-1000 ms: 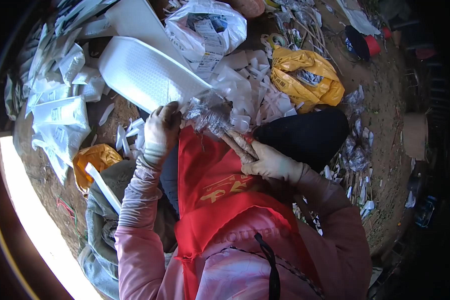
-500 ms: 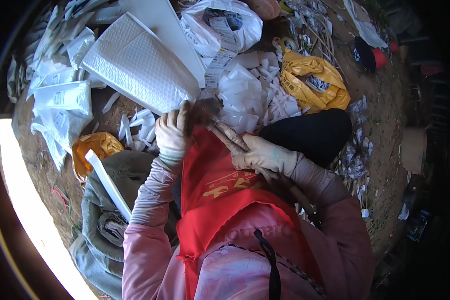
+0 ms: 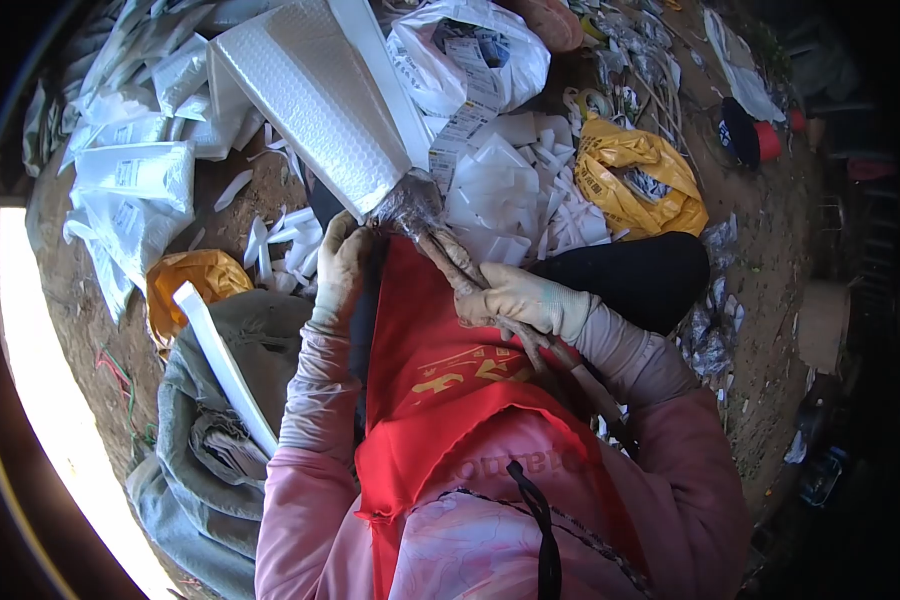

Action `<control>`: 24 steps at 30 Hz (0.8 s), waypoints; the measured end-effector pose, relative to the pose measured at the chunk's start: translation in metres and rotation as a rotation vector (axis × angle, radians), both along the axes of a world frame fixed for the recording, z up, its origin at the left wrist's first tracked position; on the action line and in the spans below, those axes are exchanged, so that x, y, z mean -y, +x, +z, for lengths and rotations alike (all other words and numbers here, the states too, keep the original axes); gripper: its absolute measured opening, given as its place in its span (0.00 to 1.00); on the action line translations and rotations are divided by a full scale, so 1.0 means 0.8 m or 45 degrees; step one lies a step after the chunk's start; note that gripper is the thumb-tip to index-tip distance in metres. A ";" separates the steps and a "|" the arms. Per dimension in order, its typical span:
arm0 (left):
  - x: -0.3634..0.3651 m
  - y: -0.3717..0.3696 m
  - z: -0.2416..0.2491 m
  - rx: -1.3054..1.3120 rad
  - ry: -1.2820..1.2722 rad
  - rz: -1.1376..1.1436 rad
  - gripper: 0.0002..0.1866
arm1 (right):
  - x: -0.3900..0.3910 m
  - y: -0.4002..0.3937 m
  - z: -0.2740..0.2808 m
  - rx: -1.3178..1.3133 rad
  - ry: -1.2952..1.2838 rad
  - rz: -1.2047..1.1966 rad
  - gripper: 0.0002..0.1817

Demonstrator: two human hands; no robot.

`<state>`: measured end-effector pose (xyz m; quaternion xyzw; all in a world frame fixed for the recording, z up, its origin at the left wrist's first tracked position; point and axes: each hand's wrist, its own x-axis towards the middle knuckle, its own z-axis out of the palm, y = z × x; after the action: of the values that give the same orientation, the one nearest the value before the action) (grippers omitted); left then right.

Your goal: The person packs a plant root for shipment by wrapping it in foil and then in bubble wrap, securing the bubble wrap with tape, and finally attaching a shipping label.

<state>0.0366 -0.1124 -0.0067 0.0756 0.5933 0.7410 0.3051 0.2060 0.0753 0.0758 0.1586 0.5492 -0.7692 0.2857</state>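
My gloved right hand (image 3: 530, 298) is wrapped around several brown woody stems (image 3: 454, 262) that slant across my red apron (image 3: 440, 345). At their upper end, clear plastic film (image 3: 410, 205) is bound around a dark mass. That end meets the lower edge of a silver bubble-wrap bundle (image 3: 315, 105), which lies pointing away from me. My gloved left hand (image 3: 342, 265) is closed, its fingertips curled beside the lower corner of the bubble wrap. Whatever is between those fingers is hidden.
White foam scraps (image 3: 500, 185) are heaped ahead, with a white plastic bag (image 3: 520, 75) behind. A yellow bag (image 3: 670, 205) lies right, another orange-yellow bag (image 3: 200, 275) left. Clear-wrapped packets (image 3: 135, 180) pile up at left. A white strip (image 3: 225, 365) rests on grey-green cloth (image 3: 185, 430).
My left hand has drawn down slightly from the bubble wrap's lower edge. The film-wrapped end, blurred before, shows clearly now. My right hand still grips the stems.
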 end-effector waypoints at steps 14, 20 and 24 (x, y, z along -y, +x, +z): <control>0.007 -0.018 -0.029 -0.999 -0.625 -0.037 0.13 | 0.002 0.019 -0.006 0.264 0.052 -0.104 0.10; -0.004 -0.023 -0.027 -1.014 -0.810 -0.238 0.23 | 0.001 0.018 -0.017 0.239 -0.110 -0.016 0.11; -0.015 -0.025 -0.048 -0.935 -0.915 -0.227 0.19 | 0.005 0.011 0.012 0.250 -0.173 -0.001 0.10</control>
<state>0.0167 -0.1001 -0.0450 0.2711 0.8695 0.3864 0.1455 0.2144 0.0712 0.0858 0.2137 0.4649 -0.7856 0.3479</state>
